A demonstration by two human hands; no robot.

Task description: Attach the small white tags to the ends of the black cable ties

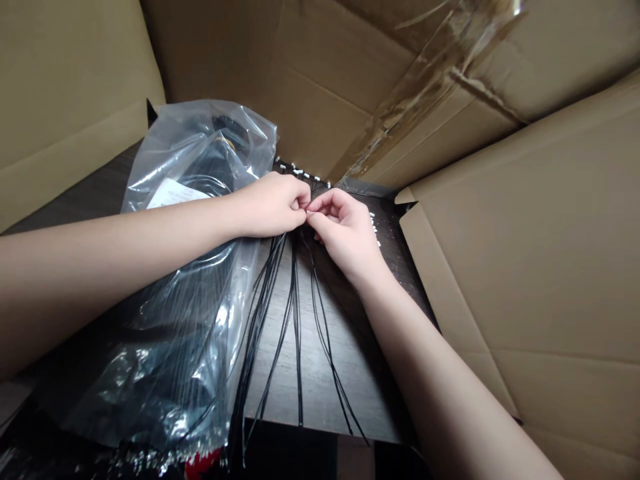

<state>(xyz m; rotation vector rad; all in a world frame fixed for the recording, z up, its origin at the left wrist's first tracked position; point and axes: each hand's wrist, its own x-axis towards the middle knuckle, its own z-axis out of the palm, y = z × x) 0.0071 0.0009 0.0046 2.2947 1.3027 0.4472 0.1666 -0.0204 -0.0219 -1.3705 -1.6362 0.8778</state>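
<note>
My left hand point(277, 205) and my right hand point(347, 233) meet fingertip to fingertip above the table. Both are closed in a pinch, and the tiny thing between them is mostly hidden by the fingers. Thin black wires point(299, 333) run from beneath the hands toward the table's front edge, in several loose strands. A thicker bunch of black wires point(257, 313) lies to their left. Small white connectors point(299, 172) tip the wires behind my hands, and more white connectors point(375, 230) show just right of my right hand.
A clear plastic bag point(263, 137) full of black wires lies on the left, under my left forearm, with a white label point(173, 192) on it. Cardboard walls point(330, 87) enclose the dark table point(330, 400) at the back and both sides. Something red point(201, 463) shows below the bag.
</note>
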